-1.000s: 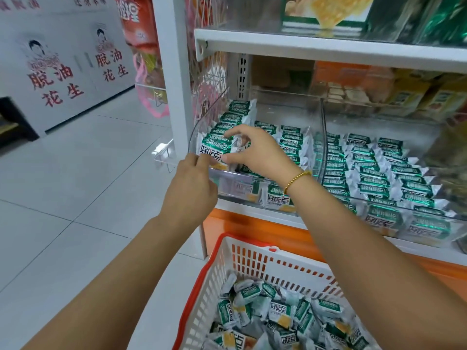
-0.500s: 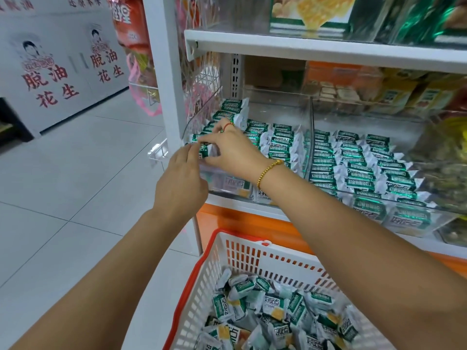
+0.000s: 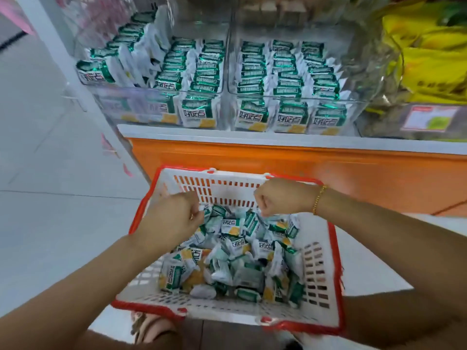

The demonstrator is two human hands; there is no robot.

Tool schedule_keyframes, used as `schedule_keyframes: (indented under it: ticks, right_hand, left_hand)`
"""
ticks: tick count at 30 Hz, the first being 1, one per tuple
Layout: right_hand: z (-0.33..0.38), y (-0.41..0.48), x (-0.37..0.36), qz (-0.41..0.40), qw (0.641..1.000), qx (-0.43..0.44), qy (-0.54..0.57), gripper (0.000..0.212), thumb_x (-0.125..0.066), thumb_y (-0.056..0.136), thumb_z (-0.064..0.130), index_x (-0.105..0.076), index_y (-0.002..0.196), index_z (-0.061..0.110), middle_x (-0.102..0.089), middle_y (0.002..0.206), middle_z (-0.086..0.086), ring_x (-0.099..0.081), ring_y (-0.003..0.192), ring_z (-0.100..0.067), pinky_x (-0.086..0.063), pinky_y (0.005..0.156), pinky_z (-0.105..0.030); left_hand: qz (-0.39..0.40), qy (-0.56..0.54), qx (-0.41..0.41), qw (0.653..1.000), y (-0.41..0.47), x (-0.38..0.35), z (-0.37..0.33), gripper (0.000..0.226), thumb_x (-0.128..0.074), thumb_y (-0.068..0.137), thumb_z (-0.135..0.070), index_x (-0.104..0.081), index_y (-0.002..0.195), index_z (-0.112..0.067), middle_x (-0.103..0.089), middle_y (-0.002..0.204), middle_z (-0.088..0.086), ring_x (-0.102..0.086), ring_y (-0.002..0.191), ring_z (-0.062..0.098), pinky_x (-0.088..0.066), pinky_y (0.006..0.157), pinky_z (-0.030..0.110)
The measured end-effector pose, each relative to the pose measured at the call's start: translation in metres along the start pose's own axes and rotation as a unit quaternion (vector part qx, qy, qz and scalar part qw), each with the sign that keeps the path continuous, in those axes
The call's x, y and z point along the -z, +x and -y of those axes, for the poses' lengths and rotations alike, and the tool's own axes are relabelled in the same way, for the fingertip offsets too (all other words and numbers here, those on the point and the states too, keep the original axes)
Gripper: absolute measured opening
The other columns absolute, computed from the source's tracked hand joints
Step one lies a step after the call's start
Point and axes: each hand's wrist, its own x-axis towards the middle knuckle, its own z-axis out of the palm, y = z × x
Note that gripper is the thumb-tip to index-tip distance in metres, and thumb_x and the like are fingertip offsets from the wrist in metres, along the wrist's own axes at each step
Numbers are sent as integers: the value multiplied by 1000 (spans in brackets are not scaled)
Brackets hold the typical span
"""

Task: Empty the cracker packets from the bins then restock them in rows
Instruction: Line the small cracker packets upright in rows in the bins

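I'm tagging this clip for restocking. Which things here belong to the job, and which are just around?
Part of the job:
cracker packets
basket
left bin
right bin
left hand
right hand

Just around:
yellow bags
price label
orange shelf base

Bright, even light, motion blur throughout, wide-angle bending at the edges, glare on the clear bins (image 3: 290,97).

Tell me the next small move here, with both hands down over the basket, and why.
Probably close both hands on a few loose packets and lift them toward the left bin. The left hand and right hand hang at the far end of the basket, fingers curled down at the pile. The left bin's left row looks ragged, with a gap beside it; the right bin shows three even rows.
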Motion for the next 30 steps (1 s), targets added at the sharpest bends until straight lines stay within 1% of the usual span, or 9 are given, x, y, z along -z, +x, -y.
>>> schedule_keyframes:
  ticks: [1, 5, 7, 9, 14, 20, 23, 27, 30]
  right_hand:
    - [-10, -1, -20, 41, 999, -16, 9, 11, -67, 88, 18, -59, 94, 13, -59, 87, 2, -49, 74, -9, -41, 71, -27]
    - [-35, -4, -81, 173, 984, -44, -27, 53, -68, 89, 19, -45, 136, 11, -56, 112, -8, -49, 80, -20, -38, 65, -27]
    - [-47, -5, -107, 209, 974, -55, -66, 57, -71, 86, 20, -47, 135, 9, -57, 123, -13, -56, 85, -22, -45, 66, -30]
    - [-54, -4, -127, 239, 962, -58, -120, 54, -77, 79, 28, -56, 124, 8, -64, 114, -12, -62, 92, -25, -52, 69, -35]
    - [-66, 1, -151, 203, 966, -14, -158, 51, -79, 77, 22, -57, 122, 9, -61, 110, -11, -59, 94, -26, -44, 64, -33]
    - [-73, 13, -156, 185, 975, -1, -125, 34, -58, 85, -6, -62, 117, 4, -63, 111, -14, -61, 99, -30, -50, 77, -36]
    - [-74, 18, -151, 165, 980, 2, -108, 31, -61, 85, -6, -66, 113, 5, -66, 108, -9, -63, 98, -28, -51, 79, -34]
    - [-75, 18, -134, 131, 987, -13, -87, 11, -61, 85, -2, -67, 90, 6, -61, 81, -2, -59, 80, -23, -51, 71, -32]
    - [-79, 17, -113, 116, 992, -56, -6, 25, -61, 89, 6, -64, 114, 6, -66, 99, -10, -57, 78, -20, -48, 64, -29]
  left_hand:
    - [46, 15, 5, 999, -2, -15, -1, 22, -52, 95, -33, -48, 80, -17, -54, 67, -3, -53, 63, 16, -37, 56, 30]
    - [208, -28, 34, 977, -8, -67, -3, 13, -55, 94, -31, -52, 89, -19, -60, 87, 3, -55, 77, 16, -39, 61, 25]
    - [247, -58, 27, 967, -7, -95, -7, 16, -59, 92, -33, -56, 101, -21, -59, 95, -3, -56, 86, 12, -45, 72, 23]
    - [270, -94, 31, 958, -6, -118, -18, 24, -61, 91, -34, -57, 110, -20, -56, 98, -6, -56, 90, 10, -45, 77, 21]
    - [299, -213, 101, 925, 8, -176, -64, 20, -65, 89, -27, -55, 103, -15, -58, 101, 2, -54, 88, 14, -46, 80, 28]
    - [282, -333, 183, 881, 16, -222, -108, 38, -74, 80, -39, -43, 70, -21, -44, 71, -1, -42, 63, 15, -31, 55, 21]
    - [302, -348, 205, 863, 21, -229, -112, 31, -77, 76, -41, -52, 78, -23, -59, 81, -3, -58, 74, 14, -46, 66, 23]
    - [306, -339, 193, 869, 25, -231, -108, 33, -76, 79, -31, -65, 101, -9, -63, 77, -6, -56, 58, 1, -43, 53, 14]
    - [277, -353, 235, 862, 27, -227, -104, 17, -71, 84, -18, -66, 93, -4, -52, 64, -2, -45, 53, 8, -35, 50, 20]
